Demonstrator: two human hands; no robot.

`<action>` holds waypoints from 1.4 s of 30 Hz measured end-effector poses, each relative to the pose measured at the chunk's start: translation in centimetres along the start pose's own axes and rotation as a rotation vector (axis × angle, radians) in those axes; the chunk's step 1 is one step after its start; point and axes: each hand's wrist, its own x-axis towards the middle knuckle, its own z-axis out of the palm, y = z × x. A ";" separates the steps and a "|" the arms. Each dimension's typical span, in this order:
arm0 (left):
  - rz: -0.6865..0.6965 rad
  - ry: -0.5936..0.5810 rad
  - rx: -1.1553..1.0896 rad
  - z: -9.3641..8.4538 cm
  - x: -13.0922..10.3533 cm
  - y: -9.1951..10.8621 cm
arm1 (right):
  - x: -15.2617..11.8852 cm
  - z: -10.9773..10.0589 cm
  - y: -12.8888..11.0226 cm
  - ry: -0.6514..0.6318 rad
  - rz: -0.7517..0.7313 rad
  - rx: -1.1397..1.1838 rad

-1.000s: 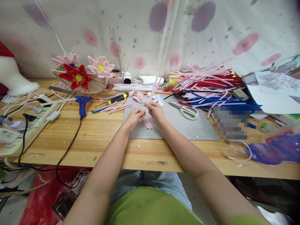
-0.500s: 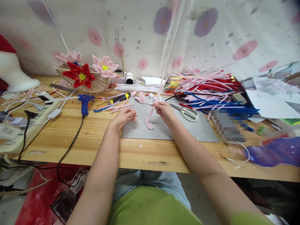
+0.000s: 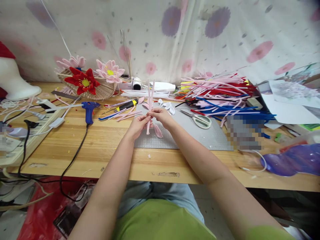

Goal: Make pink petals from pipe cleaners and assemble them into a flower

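Both my hands meet above the grey cutting mat (image 3: 195,136). Pink pipe cleaners (image 3: 150,95) stand roughly upright between them, with ends sticking out above and below the fingers. My left hand (image 3: 139,126) is closed on them from the left, and my right hand (image 3: 161,117) pinches them from the right. Just below the hands a pink fuzzy petal (image 3: 158,131) lies on the mat. White petals (image 3: 170,107) rest behind my right hand, and another pink petal (image 3: 141,99) is partly seen behind the pipe cleaners. Scissors (image 3: 200,120) with pale handles lie to the right.
A blue glue gun (image 3: 89,111) with a black cord stands left, beside a power strip (image 3: 32,133). A yellow-black utility knife (image 3: 127,105) lies near cut pipe cleaners. Behind are finished flowers (image 3: 85,81) and a large pile of coloured pipe cleaners (image 3: 220,88). A purple bag (image 3: 295,160) lies right.
My right hand has moved left with the pink pipe cleaners, and my left hand has come in and closed on them. The pink petal now lies apart below.
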 end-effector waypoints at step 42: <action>0.073 0.170 -0.002 1.1 0.5 -1.9 | 0.0 -0.5 4.9 0.198 -0.037 0.083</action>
